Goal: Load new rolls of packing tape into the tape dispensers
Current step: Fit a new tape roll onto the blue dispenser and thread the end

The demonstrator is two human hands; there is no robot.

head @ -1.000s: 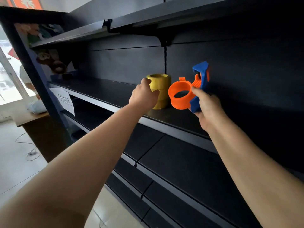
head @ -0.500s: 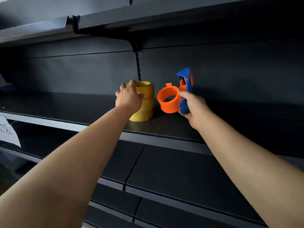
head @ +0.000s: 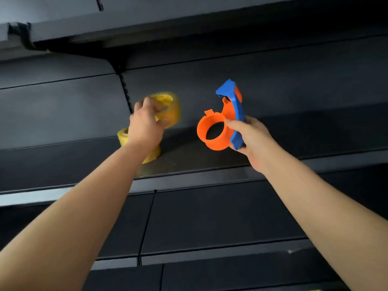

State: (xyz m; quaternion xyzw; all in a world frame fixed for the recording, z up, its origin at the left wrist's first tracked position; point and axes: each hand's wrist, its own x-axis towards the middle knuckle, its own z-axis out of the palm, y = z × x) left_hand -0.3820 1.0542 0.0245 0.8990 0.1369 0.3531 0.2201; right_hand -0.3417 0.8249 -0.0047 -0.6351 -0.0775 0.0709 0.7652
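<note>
My left hand [head: 144, 127] grips a yellowish roll of packing tape [head: 170, 110], lifted and tilted above the rest of the stack. The remaining yellow rolls [head: 125, 136] stand on the dark shelf [head: 189, 158], partly hidden behind my left wrist. My right hand [head: 249, 137] holds a blue and orange tape dispenser [head: 218, 131] by its blue handle, with the empty orange ring facing left towards the roll. The roll and the dispenser are apart.
A dark metal shelving unit fills the view, with a shelf overhead [head: 147, 32], a back panel [head: 63, 106] and lower shelves [head: 210, 253]. The front lip of the shelf [head: 199, 179] runs under both hands.
My left hand has lifted the top roll off the stack and tilted it. The view has moved closer and tilted upward. My right hand still holds the dispenser.
</note>
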